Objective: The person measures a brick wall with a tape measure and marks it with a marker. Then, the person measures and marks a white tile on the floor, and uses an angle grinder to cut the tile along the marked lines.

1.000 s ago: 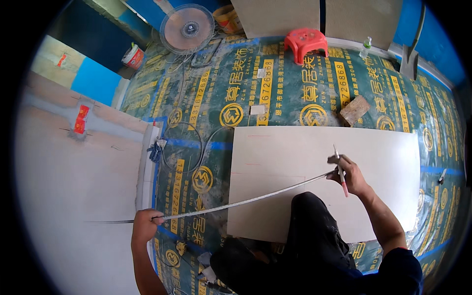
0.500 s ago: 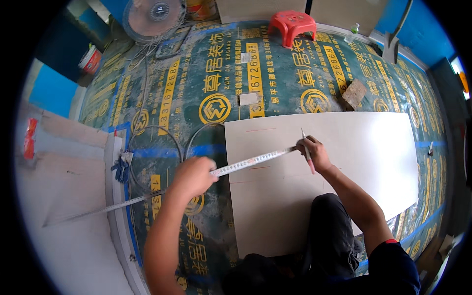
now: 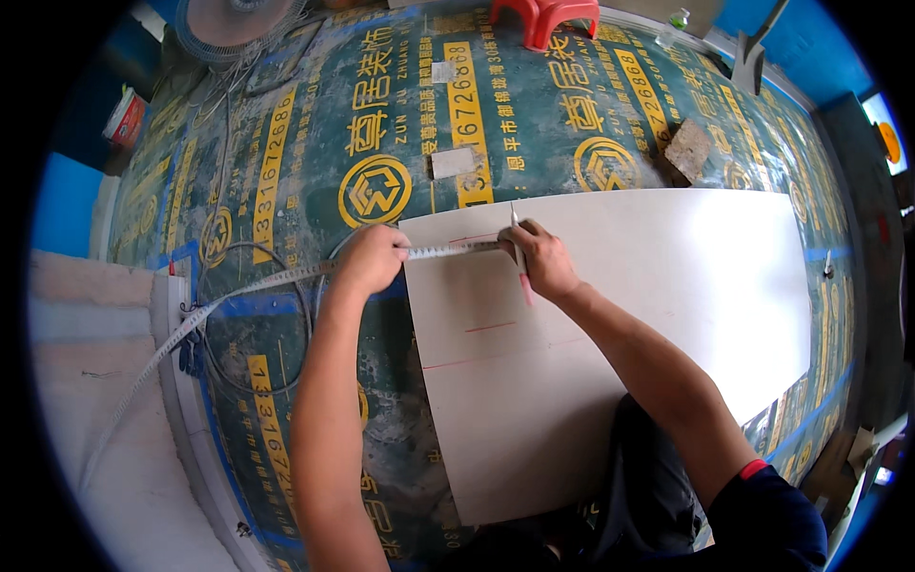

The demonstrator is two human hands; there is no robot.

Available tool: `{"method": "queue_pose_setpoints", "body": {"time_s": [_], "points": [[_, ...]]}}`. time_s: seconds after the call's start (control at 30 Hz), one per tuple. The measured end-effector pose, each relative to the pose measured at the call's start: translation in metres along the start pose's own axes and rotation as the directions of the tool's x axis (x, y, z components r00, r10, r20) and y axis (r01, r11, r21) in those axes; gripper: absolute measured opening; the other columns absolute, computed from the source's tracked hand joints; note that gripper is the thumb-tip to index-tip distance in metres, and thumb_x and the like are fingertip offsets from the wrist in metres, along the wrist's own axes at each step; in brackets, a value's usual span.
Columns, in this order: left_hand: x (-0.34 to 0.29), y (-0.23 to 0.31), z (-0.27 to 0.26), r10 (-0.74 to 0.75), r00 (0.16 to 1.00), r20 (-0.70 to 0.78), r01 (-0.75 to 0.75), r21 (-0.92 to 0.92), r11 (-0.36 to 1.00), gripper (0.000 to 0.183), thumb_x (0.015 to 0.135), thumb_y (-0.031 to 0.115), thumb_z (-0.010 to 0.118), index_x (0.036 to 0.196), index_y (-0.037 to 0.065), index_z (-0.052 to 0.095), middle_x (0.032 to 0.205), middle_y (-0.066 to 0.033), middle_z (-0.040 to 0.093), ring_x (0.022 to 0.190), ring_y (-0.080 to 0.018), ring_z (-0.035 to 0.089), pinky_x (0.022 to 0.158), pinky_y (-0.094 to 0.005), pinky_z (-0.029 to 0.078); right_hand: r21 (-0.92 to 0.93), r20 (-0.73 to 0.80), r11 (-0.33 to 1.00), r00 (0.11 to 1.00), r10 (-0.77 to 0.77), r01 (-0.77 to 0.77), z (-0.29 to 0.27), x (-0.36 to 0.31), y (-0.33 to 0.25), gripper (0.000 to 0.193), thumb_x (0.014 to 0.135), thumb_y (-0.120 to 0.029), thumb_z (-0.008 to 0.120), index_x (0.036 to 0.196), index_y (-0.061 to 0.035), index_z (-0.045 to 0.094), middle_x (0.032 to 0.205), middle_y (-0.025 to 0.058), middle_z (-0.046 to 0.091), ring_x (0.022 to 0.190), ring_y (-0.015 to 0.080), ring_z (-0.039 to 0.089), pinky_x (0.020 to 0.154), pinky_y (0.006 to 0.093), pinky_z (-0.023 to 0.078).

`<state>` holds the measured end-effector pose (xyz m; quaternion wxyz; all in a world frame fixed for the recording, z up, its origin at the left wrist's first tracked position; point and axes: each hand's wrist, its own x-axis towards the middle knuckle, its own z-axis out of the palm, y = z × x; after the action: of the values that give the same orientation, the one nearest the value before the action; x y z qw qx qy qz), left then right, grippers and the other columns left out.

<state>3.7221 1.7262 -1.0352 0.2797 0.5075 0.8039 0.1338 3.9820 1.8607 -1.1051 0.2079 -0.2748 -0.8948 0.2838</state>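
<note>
A large pale tile [image 3: 610, 286] lies on the floor in front of me, with short red lines drawn near its left side. The white blade of a tape measure [image 3: 443, 252] stretches across the tile's upper left corner, low over its surface. My left hand [image 3: 372, 259] pinches the blade at the tile's left edge. At the blade's end, my right hand [image 3: 543, 259] grips the tape and also a slim pen [image 3: 526, 288], pale at its upper tip and pink at its lower end. Left of my left hand, the blade curves away over the wall; its case is not visible.
Printed green floor film surrounds the tile. A brick [image 3: 687, 153], a small pale tile piece [image 3: 453, 163] and a red stool [image 3: 545, 21] stand or lie beyond it. A fan [image 3: 233, 24], loose cables and a bucket [image 3: 125, 116] are at the far left; a shovel [image 3: 748, 65] leans far right.
Both hands have moved away from me toward the tile's upper left corner, bringing the tape down near the surface. The tape's left part now bows more. My view has shifted slightly.
</note>
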Motion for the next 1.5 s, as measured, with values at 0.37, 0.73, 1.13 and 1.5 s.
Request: {"method": "queue_pose_setpoints", "body": {"time_s": [0.37, 0.73, 1.13, 1.5], "points": [[0.036, -0.057, 0.000, -0.134, 0.991, 0.023, 0.136, -0.132, 0.982, 0.010, 0.090, 0.012, 0.069, 0.092, 0.002, 0.072, 0.075, -0.0084, 0.066, 0.067, -0.0201, 0.058, 0.066, -0.0379, 0.046, -0.012, -0.015, 0.999, 0.999, -0.050, 0.050, 0.034, 0.056, 0.016, 0.032, 0.079, 0.001, 0.066, 0.107, -0.0121, 0.066, 0.106, 0.0122, 0.062, 0.092, 0.0389, 0.065, 0.077, 0.0460, 0.054], [0.053, -0.077, 0.012, -0.113, 0.991, 0.075, 0.127, -0.219, 0.968, 0.010, 0.091, 0.011, 0.066, 0.097, 0.004, 0.071, 0.078, -0.0051, 0.070, 0.069, -0.0188, 0.061, 0.067, -0.0355, 0.048, 0.155, -0.074, 0.988, 0.997, 0.019, -0.008, 0.037, 0.057, 0.024, 0.014, 0.088, -0.007, 0.066, 0.102, -0.0081, 0.067, 0.092, 0.0119, 0.064, 0.084, 0.0365, 0.064, 0.072, 0.0419, 0.052], [0.058, -0.061, 0.017, -0.119, 0.985, 0.123, 0.142, -0.209, 0.967, 0.011, 0.092, 0.007, 0.065, 0.095, -0.001, 0.071, 0.076, -0.0050, 0.067, 0.071, -0.0141, 0.059, 0.069, -0.0322, 0.047, 0.172, -0.010, 0.980, 0.995, -0.100, 0.100, 0.059, 0.072, 0.007, 0.014, 0.083, -0.012, 0.070, 0.097, -0.0111, 0.068, 0.087, 0.0087, 0.066, 0.085, 0.0331, 0.065, 0.074, 0.0401, 0.053], [0.055, -0.063, 0.018, -0.130, 0.986, 0.105, 0.151, -0.226, 0.962, 0.010, 0.091, 0.005, 0.063, 0.093, -0.001, 0.070, 0.074, -0.0047, 0.063, 0.070, -0.0144, 0.054, 0.069, -0.0327, 0.045, 0.151, -0.056, 0.981, 0.992, -0.112, 0.119, 0.060, 0.072, -0.003, 0.013, 0.087, -0.009, 0.073, 0.098, -0.0059, 0.068, 0.089, 0.0115, 0.065, 0.080, 0.0352, 0.064, 0.070, 0.0401, 0.052]]}}
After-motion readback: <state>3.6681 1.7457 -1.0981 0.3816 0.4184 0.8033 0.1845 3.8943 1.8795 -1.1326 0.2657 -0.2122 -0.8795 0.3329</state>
